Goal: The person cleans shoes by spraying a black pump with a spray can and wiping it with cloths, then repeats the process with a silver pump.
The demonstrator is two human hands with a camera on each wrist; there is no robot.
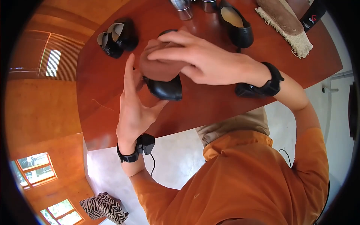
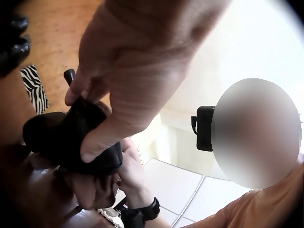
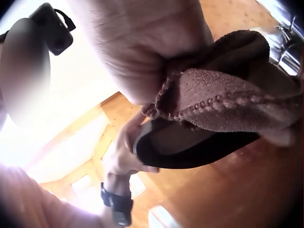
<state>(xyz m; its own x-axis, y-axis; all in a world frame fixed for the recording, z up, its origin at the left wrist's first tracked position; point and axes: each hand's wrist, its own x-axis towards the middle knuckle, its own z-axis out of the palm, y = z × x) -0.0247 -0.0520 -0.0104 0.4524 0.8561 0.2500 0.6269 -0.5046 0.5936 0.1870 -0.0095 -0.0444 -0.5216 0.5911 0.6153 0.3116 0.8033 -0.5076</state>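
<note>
My left hand (image 1: 135, 112) grips a black heeled shoe (image 1: 165, 90) above the table, its thumb on one side of the shoe. In the left wrist view the fingers wrap near the slim heel (image 2: 70, 76) and the thumb presses the glossy black surface (image 2: 66, 137). My right hand (image 1: 210, 62) holds a brown cloth (image 1: 161, 62) draped over the shoe, and the cloth hides much of it. The right wrist view shows the cloth's stitched edge (image 3: 213, 100) bunched over the shoe's opening, with the dark rim (image 3: 190, 156) showing below.
On the reddish wooden table (image 1: 210, 105), a pair of black shoes (image 1: 125, 35) stands at the far left. A single black pump (image 1: 240, 32) and metal cups (image 1: 183, 7) are at the back. A brown pad (image 1: 281, 17) lies on a fringed cream cloth (image 1: 302, 47) beside a black card (image 1: 313, 17).
</note>
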